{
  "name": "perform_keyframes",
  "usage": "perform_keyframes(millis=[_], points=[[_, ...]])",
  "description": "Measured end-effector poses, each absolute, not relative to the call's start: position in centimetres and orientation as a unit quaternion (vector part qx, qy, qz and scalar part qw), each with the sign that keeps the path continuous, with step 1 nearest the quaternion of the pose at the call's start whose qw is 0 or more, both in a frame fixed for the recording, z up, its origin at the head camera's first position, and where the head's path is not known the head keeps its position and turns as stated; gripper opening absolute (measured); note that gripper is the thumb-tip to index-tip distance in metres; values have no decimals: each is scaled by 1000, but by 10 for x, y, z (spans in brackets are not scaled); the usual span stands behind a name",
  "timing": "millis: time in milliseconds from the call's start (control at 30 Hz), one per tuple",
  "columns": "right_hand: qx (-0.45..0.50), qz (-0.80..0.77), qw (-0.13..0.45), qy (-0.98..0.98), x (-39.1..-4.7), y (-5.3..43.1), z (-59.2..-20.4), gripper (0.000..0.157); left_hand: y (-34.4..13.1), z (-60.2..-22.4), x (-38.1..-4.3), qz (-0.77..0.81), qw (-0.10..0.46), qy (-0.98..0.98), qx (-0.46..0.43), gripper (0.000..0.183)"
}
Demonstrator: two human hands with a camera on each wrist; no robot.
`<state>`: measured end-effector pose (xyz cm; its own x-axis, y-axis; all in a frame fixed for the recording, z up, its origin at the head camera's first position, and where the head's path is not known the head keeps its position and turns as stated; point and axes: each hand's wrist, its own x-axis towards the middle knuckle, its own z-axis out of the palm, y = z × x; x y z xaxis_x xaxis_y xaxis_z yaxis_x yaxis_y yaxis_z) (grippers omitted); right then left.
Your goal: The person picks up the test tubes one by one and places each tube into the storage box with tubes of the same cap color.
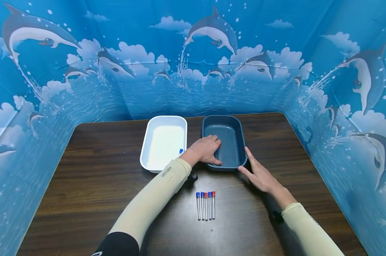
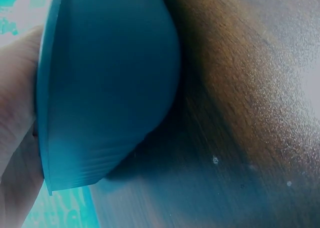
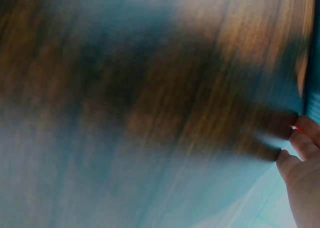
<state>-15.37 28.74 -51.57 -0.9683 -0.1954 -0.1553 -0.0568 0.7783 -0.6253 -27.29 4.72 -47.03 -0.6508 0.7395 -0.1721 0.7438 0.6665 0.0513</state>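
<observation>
Tubes (image 1: 205, 205) lie nearest — left hand (image 1: 205, 150) pinches a red-capped tube (image 1: 220, 145) over blue tray (image 1: 241, 142); right hand (image 1: 260, 174) flat.

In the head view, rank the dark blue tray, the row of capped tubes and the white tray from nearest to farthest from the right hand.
1. Dark blue tray: the right hand lies along its near right corner.
2. Row of capped tubes: on the table, left of the hand and nearer the person.
3. White tray: left of the dark blue tray.

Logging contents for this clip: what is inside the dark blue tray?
The left hand reaches into the dark blue tray, with a bit of red showing at its fingertips. Whatever lies beneath the hand is covered; the rest of the floor looks bare.
</observation>
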Motion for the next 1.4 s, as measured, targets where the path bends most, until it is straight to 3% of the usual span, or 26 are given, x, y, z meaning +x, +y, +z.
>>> perform_keyframes(millis=[233, 733, 1400], points=[[-68, -325, 105, 937, -154, 288, -516, 83, 51, -470, -274, -36, 93, 905, 413, 79], [-69, -330, 105, 936, -153, 288, -515, 82, 57, -475, -276, -84, 105, 905, 403, 91], [-67, -334, 104, 934, -153, 288, -514, 82, 59, -475, -274, -105, 97, 902, 408, 83]])
